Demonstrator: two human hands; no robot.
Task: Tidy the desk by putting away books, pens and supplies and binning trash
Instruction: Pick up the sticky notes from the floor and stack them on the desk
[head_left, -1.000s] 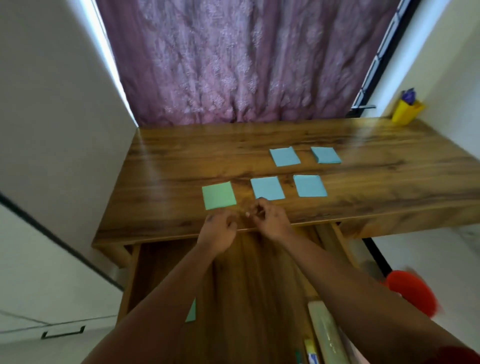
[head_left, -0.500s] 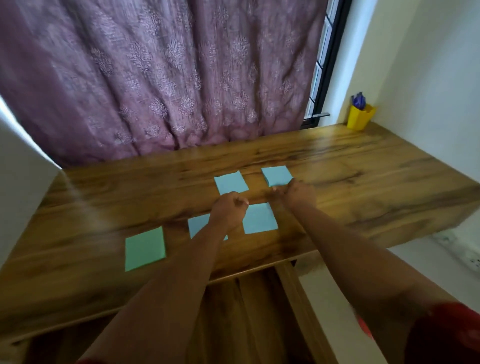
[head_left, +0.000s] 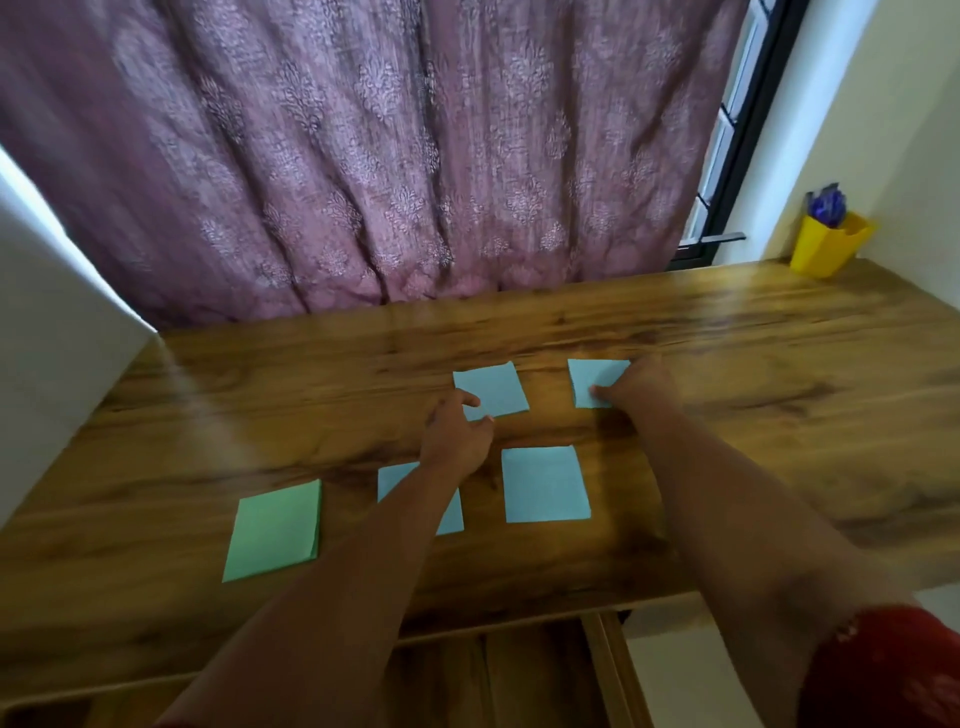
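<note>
your hands have left desk (head_left: 779, 364) edge: right hand (head_left: 636, 384) now pinches far-right note (head_left: 592, 376), left hand (head_left: 457, 436) loose, touching far-left note (head_left: 491, 387). gathering begins.

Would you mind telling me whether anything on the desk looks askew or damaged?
Nothing looks damaged. The green note pad sits slightly tilted, apart from the four blue ones; the pen cup stands upright in the far corner.

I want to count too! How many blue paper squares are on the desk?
4: far-left blue square by the left hand, far-right under the right hand, near-left under the forearm, near-right.
</note>
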